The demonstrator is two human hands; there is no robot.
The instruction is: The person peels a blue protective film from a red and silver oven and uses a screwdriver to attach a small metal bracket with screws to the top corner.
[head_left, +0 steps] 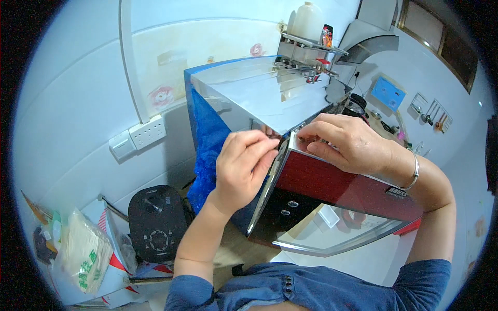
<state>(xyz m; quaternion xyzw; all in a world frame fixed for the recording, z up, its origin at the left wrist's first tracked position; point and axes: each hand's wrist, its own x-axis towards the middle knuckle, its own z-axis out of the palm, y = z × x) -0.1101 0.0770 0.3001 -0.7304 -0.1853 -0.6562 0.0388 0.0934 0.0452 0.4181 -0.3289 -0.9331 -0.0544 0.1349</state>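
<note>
A metal-topped cabinet (238,85) stands before me, with a glossy dark red and black door (327,179) at its front, its near side edge standing out from the body. My left hand (241,166) is at the front top corner, fingers bent and thumb pressed toward the fingertips; whatever they pinch is hidden. My right hand (350,142), with a bracelet (415,171) on its wrist, curls over the door's top edge near that same corner. Its fingertips are bent down and closed on something too small to make out. Blue plastic sheeting (207,140) hangs on the cabinet's left side.
On the left wall is a white socket strip (148,133). A black appliance with a dial (157,225) stands below, beside a bag of pale sticks (85,254). At the back, a metal rack (311,46) carries a whitish jug (307,22); utensils (433,114) hang at right.
</note>
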